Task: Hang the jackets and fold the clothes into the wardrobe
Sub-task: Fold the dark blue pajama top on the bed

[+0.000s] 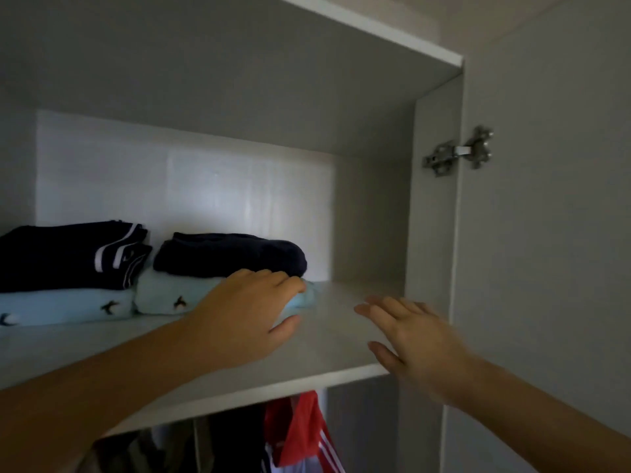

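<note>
Two stacks of folded clothes lie on the upper wardrobe shelf [341, 339]. The right stack is a dark navy garment [232, 256] on top of a light blue garment [167, 293] with small dark marks. My left hand [252, 308] rests against the right end of that light blue garment, fingers laid over it and thumb on the shelf. My right hand [409, 332] hovers open above the shelf's bare right part, touching nothing. The left stack is a navy garment with white stripes [68, 256] on another light blue one [65, 307].
The wardrobe door [546, 233] stands open at the right on a metal hinge [457, 151]. Below the shelf hang several garments, among them a red jacket with white stripes [304, 428]. The wardrobe's side panel [433, 213] bounds the shelf on the right.
</note>
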Demonstrator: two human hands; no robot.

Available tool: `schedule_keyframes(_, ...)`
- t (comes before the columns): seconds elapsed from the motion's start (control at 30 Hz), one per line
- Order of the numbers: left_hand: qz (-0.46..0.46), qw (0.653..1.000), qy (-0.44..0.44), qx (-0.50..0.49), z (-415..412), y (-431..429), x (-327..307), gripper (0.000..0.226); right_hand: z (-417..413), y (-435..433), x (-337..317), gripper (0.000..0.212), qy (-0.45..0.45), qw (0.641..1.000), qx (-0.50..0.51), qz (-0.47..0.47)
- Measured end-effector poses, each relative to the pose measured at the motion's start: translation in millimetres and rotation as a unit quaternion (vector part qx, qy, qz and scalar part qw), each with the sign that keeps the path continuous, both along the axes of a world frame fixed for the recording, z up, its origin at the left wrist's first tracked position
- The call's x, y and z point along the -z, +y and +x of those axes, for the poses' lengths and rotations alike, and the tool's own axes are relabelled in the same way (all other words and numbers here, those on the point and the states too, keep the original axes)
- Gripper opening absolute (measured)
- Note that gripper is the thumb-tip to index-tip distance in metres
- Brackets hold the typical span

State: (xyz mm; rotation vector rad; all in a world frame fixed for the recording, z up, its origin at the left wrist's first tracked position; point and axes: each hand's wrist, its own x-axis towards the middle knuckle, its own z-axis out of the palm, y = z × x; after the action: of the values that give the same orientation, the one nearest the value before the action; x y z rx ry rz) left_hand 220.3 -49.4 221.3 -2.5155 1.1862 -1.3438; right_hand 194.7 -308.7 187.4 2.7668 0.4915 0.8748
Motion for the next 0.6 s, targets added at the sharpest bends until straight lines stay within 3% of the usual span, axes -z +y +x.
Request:
schedule_keyframes(0.2, -0.054, 0.990, 0.082, 0.104, -110, -66, 39, 0.035, -150, -43, 26, 0.050, -0.029, 0.998, 0.050, 0.009)
schedule_keyframes(0.4, -0.119, 0.955, 0.157, 0.223, -180, -142, 68, 0.034, -270, -94, 51, 0.045, -0.046, 0.992, 0.097, 0.060)
schedule_keyframes(0.47, -0.135, 0.932, 0.180, 0.283, -205, -169, 80, 0.035, -308, -114, 61, 0.043, -0.070, 0.985, 0.128, 0.094)
schedule_keyframes(0.6, -0.178, 0.853, 0.273, 0.408, -259, -239, 116, 0.029, -392, -157, 98, 0.038, -0.139, 0.950, 0.203, 0.195)
